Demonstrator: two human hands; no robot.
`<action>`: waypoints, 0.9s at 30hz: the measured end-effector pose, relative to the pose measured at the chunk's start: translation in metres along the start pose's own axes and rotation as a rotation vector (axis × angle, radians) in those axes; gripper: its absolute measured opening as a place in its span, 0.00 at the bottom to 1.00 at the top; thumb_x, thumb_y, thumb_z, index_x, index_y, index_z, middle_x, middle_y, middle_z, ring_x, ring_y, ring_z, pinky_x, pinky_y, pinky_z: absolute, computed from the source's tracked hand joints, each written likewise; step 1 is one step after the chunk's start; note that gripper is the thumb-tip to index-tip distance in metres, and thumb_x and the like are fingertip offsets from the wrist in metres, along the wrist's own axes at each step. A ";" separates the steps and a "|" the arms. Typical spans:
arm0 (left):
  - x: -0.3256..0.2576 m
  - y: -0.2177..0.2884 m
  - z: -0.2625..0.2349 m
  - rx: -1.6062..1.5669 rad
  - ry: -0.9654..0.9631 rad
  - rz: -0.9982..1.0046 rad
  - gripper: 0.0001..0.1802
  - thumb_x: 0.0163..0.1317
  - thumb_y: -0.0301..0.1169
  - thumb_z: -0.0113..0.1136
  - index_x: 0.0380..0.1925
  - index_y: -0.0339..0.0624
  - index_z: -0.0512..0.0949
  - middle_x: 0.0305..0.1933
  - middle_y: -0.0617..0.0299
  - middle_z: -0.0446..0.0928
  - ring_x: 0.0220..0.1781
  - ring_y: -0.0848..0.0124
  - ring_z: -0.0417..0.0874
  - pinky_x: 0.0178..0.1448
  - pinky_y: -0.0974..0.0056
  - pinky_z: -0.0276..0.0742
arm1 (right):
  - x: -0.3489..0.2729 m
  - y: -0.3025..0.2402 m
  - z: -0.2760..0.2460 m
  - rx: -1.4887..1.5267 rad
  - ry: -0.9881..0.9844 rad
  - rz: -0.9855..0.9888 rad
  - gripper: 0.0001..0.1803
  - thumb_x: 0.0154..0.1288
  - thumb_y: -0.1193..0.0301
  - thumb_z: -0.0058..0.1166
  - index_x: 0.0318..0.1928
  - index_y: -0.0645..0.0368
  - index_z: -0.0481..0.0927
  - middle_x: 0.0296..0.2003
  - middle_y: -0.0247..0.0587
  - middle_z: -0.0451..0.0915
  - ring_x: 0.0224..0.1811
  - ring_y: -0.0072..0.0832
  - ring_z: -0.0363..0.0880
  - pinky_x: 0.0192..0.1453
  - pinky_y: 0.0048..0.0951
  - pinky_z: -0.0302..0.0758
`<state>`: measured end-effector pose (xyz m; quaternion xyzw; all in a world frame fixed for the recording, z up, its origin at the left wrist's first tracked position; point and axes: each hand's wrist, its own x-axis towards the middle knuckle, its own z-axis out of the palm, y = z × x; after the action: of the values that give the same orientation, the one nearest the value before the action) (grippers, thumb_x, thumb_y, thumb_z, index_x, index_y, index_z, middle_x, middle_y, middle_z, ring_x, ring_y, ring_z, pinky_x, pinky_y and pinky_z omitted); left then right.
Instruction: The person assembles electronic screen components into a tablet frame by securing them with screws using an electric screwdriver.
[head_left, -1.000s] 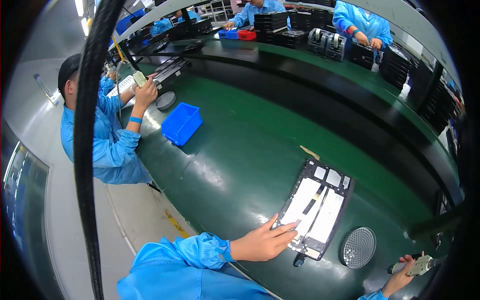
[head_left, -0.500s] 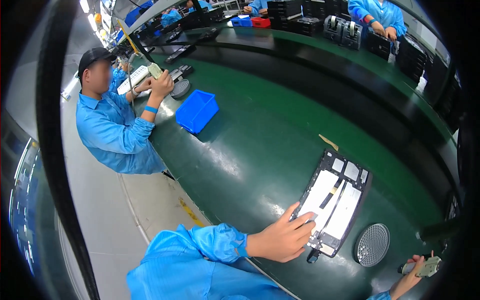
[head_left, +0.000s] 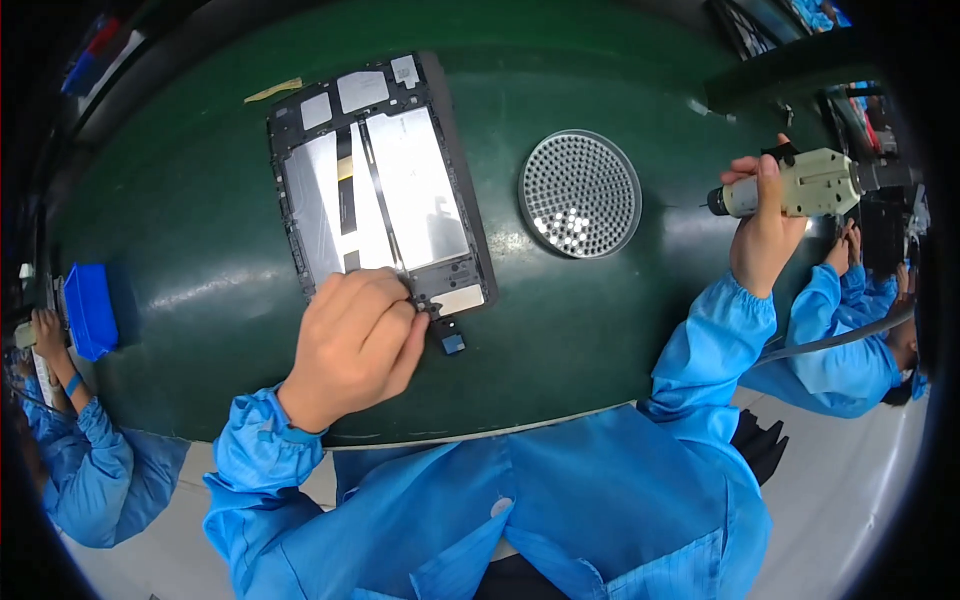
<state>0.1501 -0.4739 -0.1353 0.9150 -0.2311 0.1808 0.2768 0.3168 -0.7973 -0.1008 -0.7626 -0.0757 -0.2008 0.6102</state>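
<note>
An opened tablet (head_left: 415,190), its inside facing up with silver battery panels and black frame, lies on the green table left of centre. My left hand (head_left: 355,340) is closed over the tablet's lower edge, thumb and fingertips pinched together; what they hold is hidden. A small dark connector piece (head_left: 450,338) sticks out from that edge beside the thumb. At the right, my right hand (head_left: 768,225) is wrapped round a pale electric screwdriver (head_left: 815,183), held above the table with its tip pointing left. Between the two hands stands a round screw tray (head_left: 580,195) with many small holes.
A strip of yellowish tape (head_left: 272,91) lies beyond the tablet's far left corner. A blue bin (head_left: 90,312) stands at the left near a co-worker's hand (head_left: 46,334). Another co-worker (head_left: 840,340) sits at the right, behind the screwdriver's cable (head_left: 850,338).
The view has swung rightward and down, bringing the tablet left of centre and the screwdriver fully into sight. My left hand's fingers, spread before, are now curled at the tablet's lower edge.
</note>
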 end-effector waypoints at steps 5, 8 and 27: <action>0.009 0.012 0.012 -0.016 -0.041 0.038 0.15 0.42 0.24 0.66 0.32 0.34 0.77 0.38 0.55 0.74 0.41 0.60 0.77 0.37 0.61 0.69 | 0.001 0.002 -0.013 -0.081 -0.014 0.008 0.23 0.66 0.68 0.52 0.57 0.67 0.67 0.32 0.46 0.80 0.30 0.28 0.79 0.36 0.25 0.73; 0.007 0.009 0.006 -0.005 -0.046 0.058 0.16 0.40 0.24 0.67 0.33 0.34 0.77 0.38 0.55 0.75 0.41 0.59 0.77 0.38 0.60 0.70 | 0.000 0.004 -0.011 -0.068 -0.006 0.024 0.23 0.66 0.68 0.52 0.57 0.67 0.67 0.32 0.46 0.80 0.30 0.29 0.80 0.37 0.26 0.74; 0.004 0.008 0.021 0.072 0.059 0.058 0.16 0.43 0.21 0.64 0.36 0.31 0.78 0.36 0.54 0.75 0.36 0.60 0.77 0.37 0.61 0.70 | -0.004 0.004 -0.004 0.013 -0.050 -0.037 0.22 0.64 0.66 0.56 0.53 0.67 0.71 0.30 0.46 0.81 0.29 0.29 0.81 0.34 0.25 0.74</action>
<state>0.1538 -0.4934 -0.1468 0.9115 -0.2426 0.2241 0.2450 0.3138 -0.8020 -0.1054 -0.7619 -0.1064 -0.1926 0.6092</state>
